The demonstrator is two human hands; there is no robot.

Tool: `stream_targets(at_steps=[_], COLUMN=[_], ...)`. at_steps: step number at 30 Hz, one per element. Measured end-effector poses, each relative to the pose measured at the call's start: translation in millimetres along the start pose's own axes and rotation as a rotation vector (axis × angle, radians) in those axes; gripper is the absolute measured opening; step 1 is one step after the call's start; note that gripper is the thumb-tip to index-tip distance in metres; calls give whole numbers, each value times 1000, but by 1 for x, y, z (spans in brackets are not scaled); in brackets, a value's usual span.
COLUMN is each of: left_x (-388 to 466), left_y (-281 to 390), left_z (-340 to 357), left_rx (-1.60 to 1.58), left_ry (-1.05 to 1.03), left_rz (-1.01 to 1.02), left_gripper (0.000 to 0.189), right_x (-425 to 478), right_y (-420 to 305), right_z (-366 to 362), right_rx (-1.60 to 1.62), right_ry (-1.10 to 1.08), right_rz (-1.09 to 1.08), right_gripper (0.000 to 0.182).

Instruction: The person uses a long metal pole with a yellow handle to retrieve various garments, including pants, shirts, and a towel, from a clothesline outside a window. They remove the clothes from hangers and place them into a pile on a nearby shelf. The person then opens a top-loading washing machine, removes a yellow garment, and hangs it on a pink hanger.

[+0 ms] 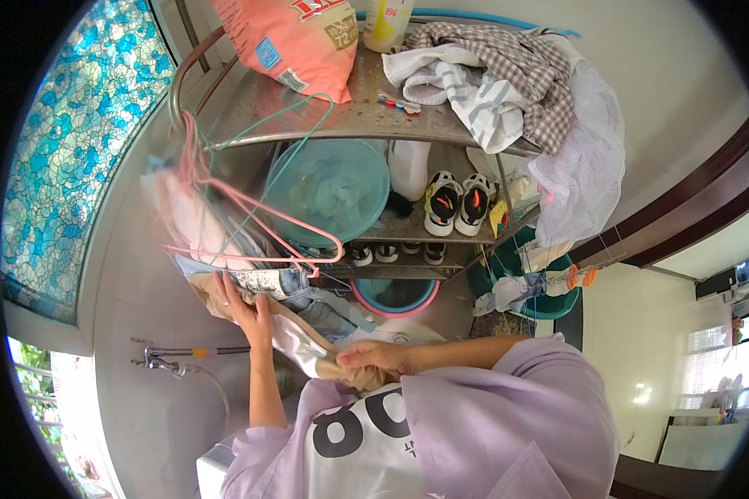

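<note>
My left hand [248, 309] lies with fingers spread on the upper end of a tan and white garment [299, 340], beside the waistband of blue jeans [281, 284]. Closed on the garment's lower part, near my chest, is my right hand [374, 357]. Pink clothes hangers [271, 218] and a thin green wire hanger [268, 125] hang from the rack's left rail, just above the jeans. A pale pink garment [190, 218] hangs behind them at the left. Whether the fingertips of my left hand pinch the cloth is hard to tell.
A metal rack [362, 134] stands ahead, bearing a pink bag [299, 43], a bottle [387, 25], checked cloth [518, 68], a teal basin [327, 190] and sneakers [459, 206]. A wall tap [156, 357] is at left. A sock-hung clip hanger [537, 284] is at right.
</note>
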State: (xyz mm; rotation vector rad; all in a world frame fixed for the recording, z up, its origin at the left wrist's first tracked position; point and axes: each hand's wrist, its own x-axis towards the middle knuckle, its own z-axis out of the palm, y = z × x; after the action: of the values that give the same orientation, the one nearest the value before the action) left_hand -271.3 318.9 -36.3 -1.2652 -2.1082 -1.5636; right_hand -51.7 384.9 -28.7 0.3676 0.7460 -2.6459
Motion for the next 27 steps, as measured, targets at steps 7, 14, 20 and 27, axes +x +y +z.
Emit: stream_targets(at_steps=[7,14,20,27], left_x=[-67,-7,49,57], left_y=[114,151,182,131], left_z=[8,44,49,78], left_rx=[-796,-1418,-1600,-1921], left_ry=[-534,-48,20,-178], left_rz=[-296,-618,-618,-473], left_gripper=[66,32,27,28], right_x=[-57,-34,-54,-100], right_y=[-70,-68,-70,-108], right_z=[66,72,53,45], right_rx=[-261,-1455,-1252,-1229], right_ry=[-189,537,945,667], right_rz=[-578,-1302,-1091,-787], right_gripper=[34,76,33,33])
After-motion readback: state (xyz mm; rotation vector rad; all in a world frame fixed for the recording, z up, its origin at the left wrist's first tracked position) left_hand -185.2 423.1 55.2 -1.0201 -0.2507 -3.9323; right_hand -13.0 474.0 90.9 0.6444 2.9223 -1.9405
